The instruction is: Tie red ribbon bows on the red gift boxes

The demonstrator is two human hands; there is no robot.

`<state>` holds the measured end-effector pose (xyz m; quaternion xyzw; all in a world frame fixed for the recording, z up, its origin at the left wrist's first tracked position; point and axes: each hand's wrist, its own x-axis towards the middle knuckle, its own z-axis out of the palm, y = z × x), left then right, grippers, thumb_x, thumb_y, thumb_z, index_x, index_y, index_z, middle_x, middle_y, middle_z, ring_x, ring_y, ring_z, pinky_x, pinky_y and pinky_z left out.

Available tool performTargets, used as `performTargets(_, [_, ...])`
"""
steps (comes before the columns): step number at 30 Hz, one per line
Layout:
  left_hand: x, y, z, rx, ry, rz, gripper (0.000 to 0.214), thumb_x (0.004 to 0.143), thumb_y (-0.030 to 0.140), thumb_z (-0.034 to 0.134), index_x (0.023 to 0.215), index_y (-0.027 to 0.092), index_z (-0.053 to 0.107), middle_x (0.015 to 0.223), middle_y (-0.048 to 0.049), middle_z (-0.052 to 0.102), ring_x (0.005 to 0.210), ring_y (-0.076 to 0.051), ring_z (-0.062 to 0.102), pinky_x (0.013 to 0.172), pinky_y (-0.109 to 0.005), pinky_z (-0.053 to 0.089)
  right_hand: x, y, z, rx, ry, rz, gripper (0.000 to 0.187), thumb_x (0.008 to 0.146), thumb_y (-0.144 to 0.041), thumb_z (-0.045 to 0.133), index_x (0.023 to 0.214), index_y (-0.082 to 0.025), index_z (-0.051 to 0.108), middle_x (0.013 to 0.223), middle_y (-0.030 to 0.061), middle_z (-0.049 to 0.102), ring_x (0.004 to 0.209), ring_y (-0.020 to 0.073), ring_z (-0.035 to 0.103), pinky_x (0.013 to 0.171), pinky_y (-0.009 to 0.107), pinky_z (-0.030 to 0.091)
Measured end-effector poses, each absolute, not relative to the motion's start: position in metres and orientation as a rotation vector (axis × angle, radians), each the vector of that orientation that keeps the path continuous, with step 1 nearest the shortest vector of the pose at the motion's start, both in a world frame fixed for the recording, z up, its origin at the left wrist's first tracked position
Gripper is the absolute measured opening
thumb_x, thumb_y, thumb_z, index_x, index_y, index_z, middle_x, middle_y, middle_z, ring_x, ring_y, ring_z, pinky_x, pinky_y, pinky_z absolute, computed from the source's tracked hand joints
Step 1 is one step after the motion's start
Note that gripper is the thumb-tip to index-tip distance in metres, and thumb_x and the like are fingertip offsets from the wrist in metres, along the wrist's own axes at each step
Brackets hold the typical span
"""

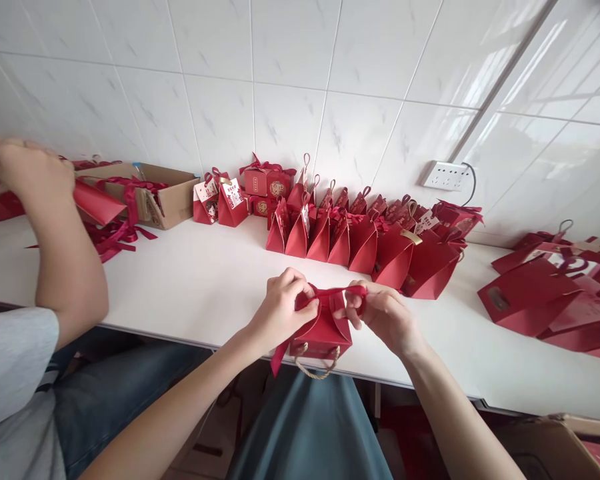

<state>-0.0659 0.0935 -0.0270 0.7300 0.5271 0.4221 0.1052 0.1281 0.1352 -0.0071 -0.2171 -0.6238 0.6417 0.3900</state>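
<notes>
A small red gift box [325, 333] with a twisted rope handle [316, 373] stands at the table's front edge before me. Across its top runs a red ribbon [333, 291], and one loose tail hangs at the box's lower left. My left hand [287, 303] pinches the ribbon at the top left of the box, thumb against fingers. On the other side my right hand [380, 310] has the ribbon's other part between its curled fingers, drawn out to the right. The ribbon's crossing under my left fingers is partly hidden.
Rows of finished-looking red gift boxes [340, 240] stand behind on the white table [190, 287]. More red boxes [530, 297] lie at right. A cardboard box [175, 203] and loose ribbons [113, 237] are at left, near another person's arm [63, 233]. A socket strip [445, 177] is on the wall.
</notes>
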Motion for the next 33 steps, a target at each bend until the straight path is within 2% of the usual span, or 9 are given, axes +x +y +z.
performTargets(3, [-0.065,0.093,-0.026,2.11,1.499,1.301,0.009,0.081,0.018,0.056,0.075,0.02,0.05,0.089,-0.0009,0.051,0.087,-0.017,0.054,0.091,-0.037,0.04,0.129,0.131,-0.002,-0.677,-1.825,1.628,0.036,0.087,-0.05,0.052,0.071,-0.018,0.056,0.054,-0.0031,0.049,0.044,0.0098,0.044,0.044,0.024,0.032])
performTargets(5, [-0.063,0.094,-0.025,2.079,1.437,1.322,0.007,0.08,0.017,0.056,0.076,0.02,0.051,0.089,-0.0011,0.051,0.087,-0.017,0.054,0.091,-0.037,0.04,0.125,0.129,-0.001,-0.757,-1.956,1.554,0.037,0.089,-0.052,0.05,0.075,-0.017,0.056,0.047,-0.0063,0.042,0.04,0.0084,0.036,0.042,0.023,0.028])
performTargets(7, [-0.061,0.094,-0.027,2.024,1.357,1.311,0.006,0.08,0.016,0.055,0.077,0.02,0.052,0.089,-0.0016,0.051,0.087,-0.017,0.055,0.088,-0.035,0.043,0.121,0.128,-0.002,-0.702,-1.942,1.527,0.037,0.089,-0.051,0.049,0.075,-0.018,0.056,0.047,-0.0063,0.041,0.042,0.0089,0.037,0.045,0.024,0.032])
performTargets(10, [-0.059,0.094,-0.029,1.983,1.285,1.203,0.006,0.077,0.015,0.056,0.079,0.02,0.053,0.093,-0.0029,0.053,0.091,-0.018,0.056,0.086,-0.034,0.044,0.116,0.131,0.001,-0.531,-1.65,1.568,0.033,0.086,-0.048,0.055,0.069,-0.02,0.055,0.055,-0.0026,0.046,0.052,0.0126,0.048,0.054,0.028,0.041])
performTargets(13, [-0.06,0.092,-0.028,2.0,1.3,1.09,0.006,0.077,0.019,0.057,0.082,0.02,0.054,0.096,-0.0037,0.056,0.097,-0.021,0.054,0.094,-0.038,0.04,0.118,0.136,0.009,-0.526,-1.304,1.568,0.028,0.08,-0.041,0.058,0.061,-0.022,0.05,0.056,-0.0024,0.041,0.052,0.0132,0.045,0.058,0.032,0.046])
performTargets(16, [-0.066,0.092,-0.023,1.854,1.254,1.093,0.008,0.081,0.026,0.054,0.085,0.019,0.055,0.094,-0.0041,0.056,0.093,-0.02,0.055,0.086,-0.034,0.043,0.123,0.139,0.019,-0.561,-1.168,1.552,0.023,0.075,-0.035,0.059,0.058,-0.022,0.051,0.054,-0.0027,0.04,0.048,0.0121,0.042,0.054,0.03,0.046])
performTargets(20, [-0.07,0.094,-0.016,1.566,1.111,1.15,0.017,0.083,0.034,0.053,0.085,0.018,0.056,0.087,-0.0031,0.059,0.084,-0.017,0.057,0.073,-0.027,0.043,0.129,0.14,0.027,-0.491,-1.243,1.521,0.02,0.074,-0.036,0.069,0.064,-0.02,0.062,0.055,-0.0026,0.049,0.053,0.0114,0.05,0.058,0.027,0.048])
performTargets(26, [-0.072,0.101,-0.005,1.297,0.844,1.317,0.014,0.078,0.028,0.061,0.075,0.017,0.052,0.064,0.0031,0.054,0.061,-0.01,0.048,0.062,-0.023,0.038,0.134,0.139,0.037,-0.428,-1.455,1.423,0.018,0.078,-0.037,0.07,0.07,-0.022,0.065,0.059,-0.0028,0.055,0.054,0.0121,0.054,0.067,0.034,0.054])
performTargets(33, [-0.093,0.104,0.021,1.121,0.808,1.503,0.024,0.072,0.033,0.071,0.071,0.016,0.055,0.063,0.0041,0.047,0.055,-0.007,0.038,0.052,-0.018,0.033,0.139,0.154,0.045,-0.473,-1.448,1.342,0.02,0.075,-0.037,0.074,0.077,-0.023,0.06,0.059,-0.0045,0.056,0.055,0.0133,0.058,0.057,0.029,0.051])
